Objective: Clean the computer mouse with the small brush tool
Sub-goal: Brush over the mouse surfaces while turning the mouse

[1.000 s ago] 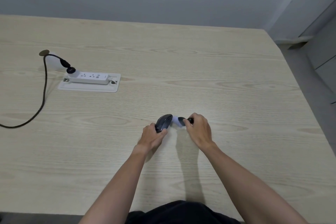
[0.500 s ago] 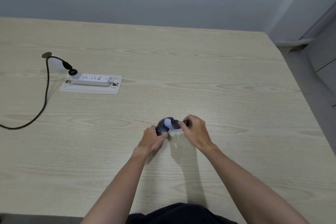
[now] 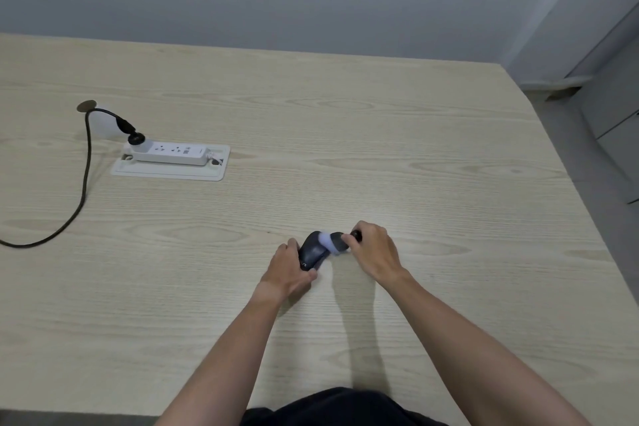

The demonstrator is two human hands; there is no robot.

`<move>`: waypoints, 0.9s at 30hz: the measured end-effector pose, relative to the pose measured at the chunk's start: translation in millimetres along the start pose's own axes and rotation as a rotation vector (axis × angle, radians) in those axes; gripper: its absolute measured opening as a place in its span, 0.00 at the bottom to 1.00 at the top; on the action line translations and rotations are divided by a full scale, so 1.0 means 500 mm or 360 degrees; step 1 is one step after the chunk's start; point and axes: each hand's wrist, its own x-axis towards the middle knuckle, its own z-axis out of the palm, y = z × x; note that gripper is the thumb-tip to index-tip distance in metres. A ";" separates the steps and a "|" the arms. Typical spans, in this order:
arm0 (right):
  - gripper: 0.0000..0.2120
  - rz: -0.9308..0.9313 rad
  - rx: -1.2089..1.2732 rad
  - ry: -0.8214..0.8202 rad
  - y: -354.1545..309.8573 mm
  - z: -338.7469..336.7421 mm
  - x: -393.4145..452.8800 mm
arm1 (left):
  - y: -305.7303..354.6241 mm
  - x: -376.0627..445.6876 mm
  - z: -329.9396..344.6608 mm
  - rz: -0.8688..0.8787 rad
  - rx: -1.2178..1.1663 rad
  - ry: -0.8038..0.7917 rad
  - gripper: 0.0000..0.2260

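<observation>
Right now my left hand point(image 3: 288, 266) has its grip closed around the rear of the computer mouse point(image 3: 313, 251), pinning it to the counter point(image 3: 345, 149) a little right of centre and nearer the front edge than the back. My right hand point(image 3: 375, 254) has its grip wrapped tight around the handle of the small brush tool point(image 3: 333, 241), whose pale, rounded head rests against the mouse's upper right flank. The mouse lies just left of my brush hand, its long axis running diagonally from near-left to far-right, so its nose points away from me and toward the brush. Both hands are touching or nearly touching it, the left on the body, the right reaching it only through the brush. It looks dark grey to black, smooth and humped, with a small light mark near the tail. I judge the next stroke should run along that diagonal. Well apart, toward the left edge, sits a white power strip point(image 3: 169, 153) with a black cable point(image 3: 84, 162).
</observation>
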 end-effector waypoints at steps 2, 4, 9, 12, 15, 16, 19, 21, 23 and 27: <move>0.12 0.0057 -0.0060 0.0075 0.006 -0.003 0.004 | 0.000 0.004 -0.005 0.0023 0.0081 -0.0048 0.21; 0.12 0.0031 0.0035 0.0077 0.006 -0.008 0.006 | 0.004 0.008 -0.008 0.0031 0.0172 -0.0088 0.21; 0.12 -0.0053 0.0051 -0.0026 -0.012 -0.005 0.004 | 0.026 0.010 0.007 0.0169 0.0587 0.0054 0.29; 0.11 0.0023 -0.0201 0.0146 -0.012 -0.004 0.007 | 0.044 0.011 0.019 0.0271 0.0719 0.0191 0.27; 0.11 0.0043 0.0022 0.0151 -0.011 -0.013 0.010 | 0.048 0.014 0.020 0.0289 0.0721 0.0189 0.24; 0.11 0.0053 0.0130 0.0103 -0.012 -0.014 0.010 | 0.048 0.015 0.019 0.0287 0.0690 0.0176 0.24; 0.12 0.0107 0.0090 -0.0046 -0.008 -0.011 0.006 | 0.045 0.013 0.016 0.0306 0.0626 0.0166 0.25; 0.12 0.0161 -0.0157 0.0025 -0.001 -0.008 0.002 | 0.042 0.011 0.015 0.0337 0.0641 0.0176 0.25; 0.13 0.0181 -0.0152 0.0098 0.006 -0.010 0.003 | 0.039 0.009 0.015 0.0367 0.0659 0.0182 0.23; 0.14 0.0143 0.0275 -0.0072 -0.003 -0.009 0.000 | 0.033 0.001 0.014 0.0422 0.0614 0.0188 0.23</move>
